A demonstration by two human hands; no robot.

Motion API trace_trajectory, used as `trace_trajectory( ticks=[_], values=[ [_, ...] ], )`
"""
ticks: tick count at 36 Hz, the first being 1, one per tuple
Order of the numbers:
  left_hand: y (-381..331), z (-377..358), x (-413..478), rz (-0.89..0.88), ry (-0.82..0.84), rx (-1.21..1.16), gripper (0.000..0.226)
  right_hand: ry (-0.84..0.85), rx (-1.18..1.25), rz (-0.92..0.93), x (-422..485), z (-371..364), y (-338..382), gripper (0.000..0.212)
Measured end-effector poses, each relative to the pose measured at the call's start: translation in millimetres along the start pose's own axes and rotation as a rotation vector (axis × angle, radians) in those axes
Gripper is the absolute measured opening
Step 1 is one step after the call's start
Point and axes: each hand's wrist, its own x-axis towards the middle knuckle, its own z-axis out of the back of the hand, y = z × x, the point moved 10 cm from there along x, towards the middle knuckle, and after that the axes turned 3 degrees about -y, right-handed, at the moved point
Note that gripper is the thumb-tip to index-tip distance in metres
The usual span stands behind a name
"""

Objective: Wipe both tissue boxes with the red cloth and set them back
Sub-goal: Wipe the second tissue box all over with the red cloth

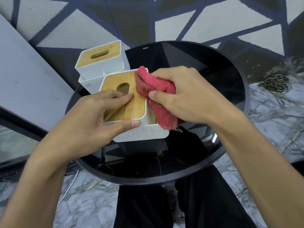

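Note:
Two white tissue boxes with wooden lids stand on a round black glass table (222,76). The near box (131,111) is held above the table's left half by my left hand (97,117), fingers lying on its lid and thumb on the front wall. My right hand (182,94) grips the bunched red cloth (156,96) against the box's right edge and side compartment. The far box (100,61) stands behind it at the table's left rim, untouched.
A grey panel (24,76) leans at the left. The floor is marble, with a white cable (70,186) at lower left and a metal chain (274,83) at the right. My dark trouser legs (148,208) show below the table.

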Motion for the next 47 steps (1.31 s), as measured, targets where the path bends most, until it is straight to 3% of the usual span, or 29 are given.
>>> trace_trajectory(
  ticks=[24,41,47],
  values=[
    [-6,-2,-2,-0.023,0.006,0.063,0.086,0.012,0.183,0.024,-59,-16,7,0.009],
    [-6,-3,-1,-0.053,0.018,0.033,0.074,-0.016,0.246,0.063,-80,-16,16,0.030],
    [-6,-2,-1,-0.041,0.035,0.081,0.085,-0.044,0.534,0.076,-87,-5,12,0.034]
  ],
)
